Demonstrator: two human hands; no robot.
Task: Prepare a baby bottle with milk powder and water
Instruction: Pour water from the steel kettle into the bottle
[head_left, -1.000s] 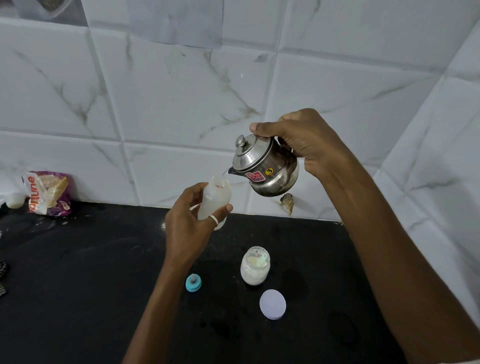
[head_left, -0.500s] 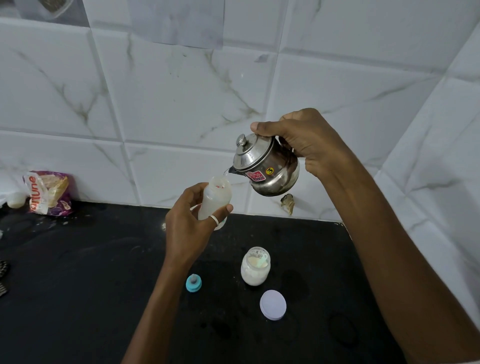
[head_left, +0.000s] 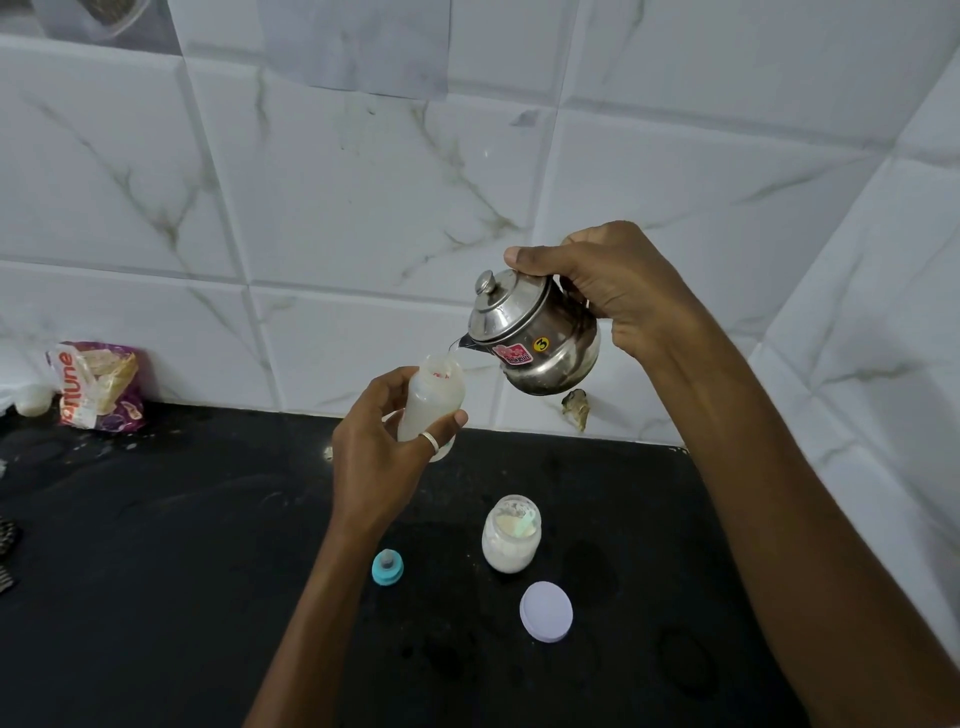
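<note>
1. At the far left, a crumpled printed packet (head_left: 96, 387) leans against the tiled wall (head_left: 337, 208) at the back of the black bench (head_left: 156, 571).
2. Your left hand (head_left: 384, 457) holds the bottle (head_left: 434, 400) up above the bench. Its fingers are curled round the lower body, and a ring shows on the one crossing the front. The bottle is open at the top, roughly upright and cloudy white.
3. Below that hand, a small blue bottle top (head_left: 387, 567) sits on the bench.
4. Right of it stands an open jar (head_left: 510, 535) with white powder inside. Its pale round lid (head_left: 546, 611) lies flat nearby, apart from the jar.
5. Your right hand (head_left: 618, 291) grips a small steel pot (head_left: 535, 338), with the fingers wrapped round its far side and the thumb pressing on the cover's edge. The pot tilts left with its spout just over the bottle's mouth, and a thin stream of water (head_left: 453, 347) runs in.
</note>
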